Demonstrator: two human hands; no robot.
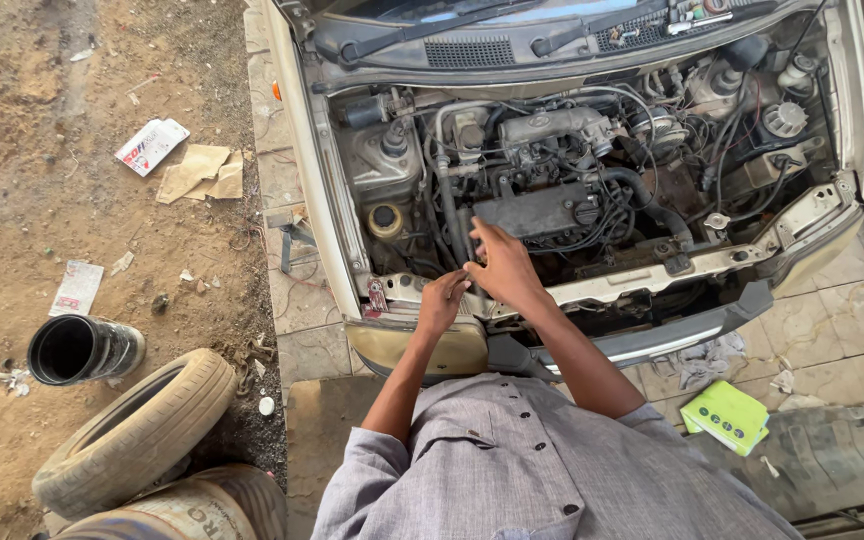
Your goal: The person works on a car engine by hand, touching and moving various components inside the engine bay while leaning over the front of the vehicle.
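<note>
i'm leaning over the open engine bay [592, 150] of a pale car, both arms stretched to the front edge just behind the radiator support [652, 275]. my left hand [442, 300] is curled, fingertips pinched together on something thin at the front of the engine, most likely one of the dark hoses or cables [449, 215] that run down past the black engine cover [537, 210]; what exactly sits in the pinch is too small to tell. my right hand [502, 262] lies just beside it, fingers spread and loosely open, thumb side touching the same spot, pressing down more than gripping. the two hands meet right at the front left of the engine cover, beside the round yellowish filler cap [385, 220]. to do this well, i judge i should keep the right hand steadying the part while the left works the small piece with fingertips only, pulling straight and not sideways so the thin line does not kink or snag on the wiring around it. on the dirt to my left lie a worn tyre [137, 430], a black plastic pipe section [82, 348] and scraps of cardboard [202, 172]; a green packet [727, 415] lies on the tiles to my right.
</note>
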